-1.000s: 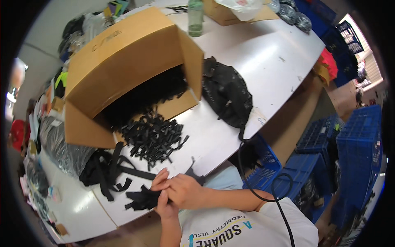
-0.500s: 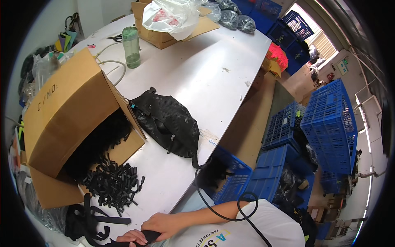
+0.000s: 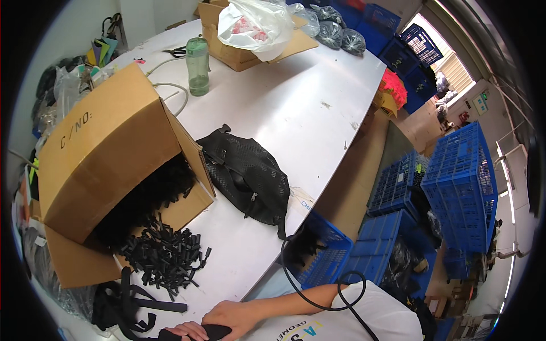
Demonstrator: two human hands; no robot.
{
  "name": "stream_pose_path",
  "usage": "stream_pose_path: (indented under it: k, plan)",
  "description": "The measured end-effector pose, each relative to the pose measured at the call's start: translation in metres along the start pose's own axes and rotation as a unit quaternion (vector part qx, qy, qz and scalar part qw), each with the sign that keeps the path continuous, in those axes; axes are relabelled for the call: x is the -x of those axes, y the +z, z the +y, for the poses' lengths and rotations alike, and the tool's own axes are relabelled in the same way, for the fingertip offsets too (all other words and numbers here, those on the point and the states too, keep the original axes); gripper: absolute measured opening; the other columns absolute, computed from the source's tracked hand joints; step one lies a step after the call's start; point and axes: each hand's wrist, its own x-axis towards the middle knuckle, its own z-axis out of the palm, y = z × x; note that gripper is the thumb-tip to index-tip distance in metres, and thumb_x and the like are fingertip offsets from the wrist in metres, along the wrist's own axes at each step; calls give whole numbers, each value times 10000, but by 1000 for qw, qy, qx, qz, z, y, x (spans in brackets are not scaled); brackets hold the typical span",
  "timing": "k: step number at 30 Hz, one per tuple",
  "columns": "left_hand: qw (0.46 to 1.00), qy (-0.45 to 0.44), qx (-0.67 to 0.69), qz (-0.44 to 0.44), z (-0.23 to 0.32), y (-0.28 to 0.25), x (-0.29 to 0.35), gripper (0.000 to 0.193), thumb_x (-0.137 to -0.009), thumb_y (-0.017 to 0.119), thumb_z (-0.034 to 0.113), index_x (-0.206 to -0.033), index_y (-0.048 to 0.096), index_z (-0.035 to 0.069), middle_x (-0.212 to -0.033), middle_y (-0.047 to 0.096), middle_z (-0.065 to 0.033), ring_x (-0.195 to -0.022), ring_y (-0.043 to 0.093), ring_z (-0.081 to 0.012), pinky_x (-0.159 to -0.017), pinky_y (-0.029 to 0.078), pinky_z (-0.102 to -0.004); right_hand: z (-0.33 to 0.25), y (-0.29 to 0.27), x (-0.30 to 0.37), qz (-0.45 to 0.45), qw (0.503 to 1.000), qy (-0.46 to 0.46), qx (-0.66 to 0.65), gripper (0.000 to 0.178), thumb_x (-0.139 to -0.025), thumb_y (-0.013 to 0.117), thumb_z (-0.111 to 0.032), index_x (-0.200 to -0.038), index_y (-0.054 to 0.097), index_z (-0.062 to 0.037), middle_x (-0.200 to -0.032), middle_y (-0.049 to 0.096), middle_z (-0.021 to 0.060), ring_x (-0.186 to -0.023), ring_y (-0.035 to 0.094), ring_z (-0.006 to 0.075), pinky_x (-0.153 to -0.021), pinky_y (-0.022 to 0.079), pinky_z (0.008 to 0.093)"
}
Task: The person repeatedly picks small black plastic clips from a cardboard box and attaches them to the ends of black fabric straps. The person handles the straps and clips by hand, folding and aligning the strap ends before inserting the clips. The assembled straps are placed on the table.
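Observation:
At the lower edge my right hand (image 3: 232, 318) is closed on a black fabric strap (image 3: 216, 332), whose rounded end pokes out beneath the fingers. Beside it, my left hand (image 3: 190, 329) has its fingers wrapped round the same strap; the frame's edge cuts this hand off. More black straps (image 3: 159, 306) lie loosely bunched on the table's near left corner. Just beyond them is a heap of small black tube-like pieces (image 3: 170, 256), spilling out of a cardboard box (image 3: 108, 148) tipped on its side.
A black mesh bag (image 3: 250, 176) lies mid-table; a black cord (image 3: 296, 284) loops from it across my right arm. Farther back stand a green bottle (image 3: 197, 68) and a carton with a white plastic bag (image 3: 256, 28). Blue crates (image 3: 459, 187) stack up at right.
The whole scene has shifted slightly right and down in the view. Both hands keep hold of the strap, with little change in their grip.

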Motion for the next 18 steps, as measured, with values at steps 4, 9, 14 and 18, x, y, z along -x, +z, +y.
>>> stream_pose_path:
  k: [4,9,14,18]
  plan:
    - [999,-8,-43,17,8,0,4,137,-876,544,99,-981,575,17,-665,501,-61,-562,466,-177,-534,395,-281,-17,-15,1,37,996,-41,74,526,-816,599,-433,-1036,491,33,-966,522,194,-896,512,361,-765,412,422]
    - [985,-100,-137,-5,13,-1,16,132,-809,605,4,-936,577,-16,-782,575,-137,-633,536,-203,-587,464,-303,-41,-33,-14,165,975,-105,108,514,-788,634,-365,-1089,500,30,-812,526,132,-741,523,347,-675,411,413]
    - [803,-45,-577,-144,17,-17,23,339,-646,801,149,-907,632,16,-852,681,-153,-803,673,-190,-724,532,-308,-65,-40,-19,150,983,-100,36,491,-765,700,-308,-1083,562,39,-732,579,106,-641,552,288,-608,426,373]
    - [892,-72,-381,-230,26,6,5,326,-697,715,191,-951,654,-4,-784,668,-91,-639,638,-178,-603,494,-281,-81,-33,-27,140,987,-69,47,280,-745,712,-165,-926,619,27,-659,571,98,-556,546,263,-530,421,333]
